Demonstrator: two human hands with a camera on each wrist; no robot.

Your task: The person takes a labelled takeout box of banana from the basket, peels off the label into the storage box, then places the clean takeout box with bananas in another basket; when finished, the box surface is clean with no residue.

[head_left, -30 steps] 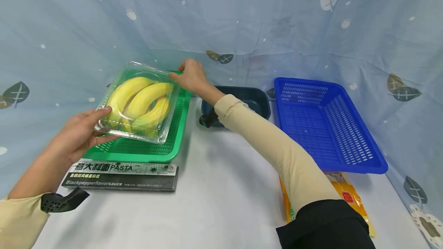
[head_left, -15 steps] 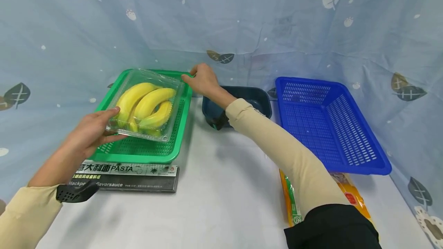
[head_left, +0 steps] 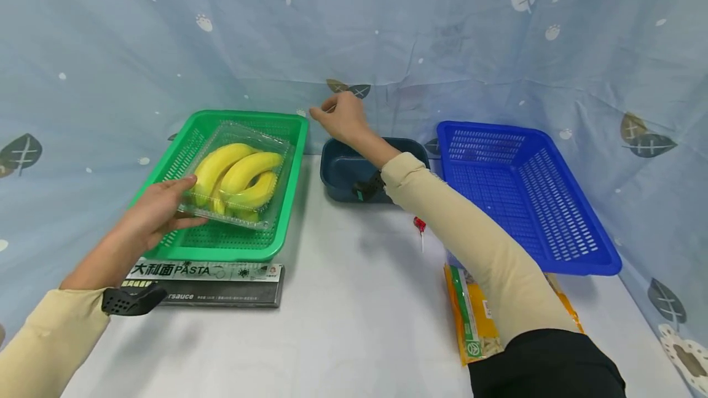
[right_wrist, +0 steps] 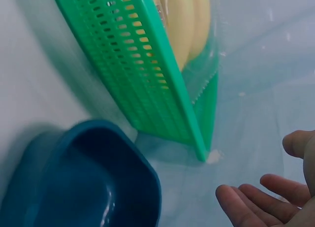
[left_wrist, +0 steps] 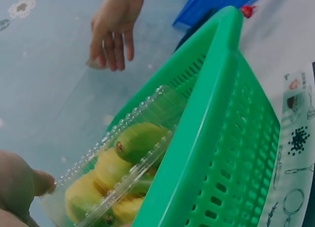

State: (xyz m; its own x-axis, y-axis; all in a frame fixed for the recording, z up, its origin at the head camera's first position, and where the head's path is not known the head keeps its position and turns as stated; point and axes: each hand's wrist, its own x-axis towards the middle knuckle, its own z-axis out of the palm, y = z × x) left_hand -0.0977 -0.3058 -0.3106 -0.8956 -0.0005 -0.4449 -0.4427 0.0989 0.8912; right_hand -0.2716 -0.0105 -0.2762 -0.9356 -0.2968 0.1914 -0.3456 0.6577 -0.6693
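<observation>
A clear clamshell box of yellow bananas [head_left: 239, 175] lies in the green basket [head_left: 221, 252] at the left. My left hand [head_left: 185, 204] grips the box's near-left corner, with fingers on the lid and the thumb against the near edge. In the left wrist view, the box [left_wrist: 123, 153] sits behind the basket rim [left_wrist: 211, 113], with my fingertips [left_wrist: 42, 182] on it. My right hand [head_left: 332, 109] hovers open by the curtain, past the basket's far right corner, touching nothing. Its fingers [right_wrist: 261, 197] hang spread in the right wrist view, apart from the basket [right_wrist: 142, 74].
A dark blue tub [head_left: 343, 186] stands under my right forearm. A large blue basket [head_left: 531, 195] is at the right. A black pasta box [head_left: 204, 281] lies in front of the green basket. An orange packet [head_left: 475, 318] and a small red item [head_left: 419, 224] lie on the white table.
The banana box has come down into the green basket. My right hand has let go of its far corner and drawn back to the right. My left hand still holds the near corner.
</observation>
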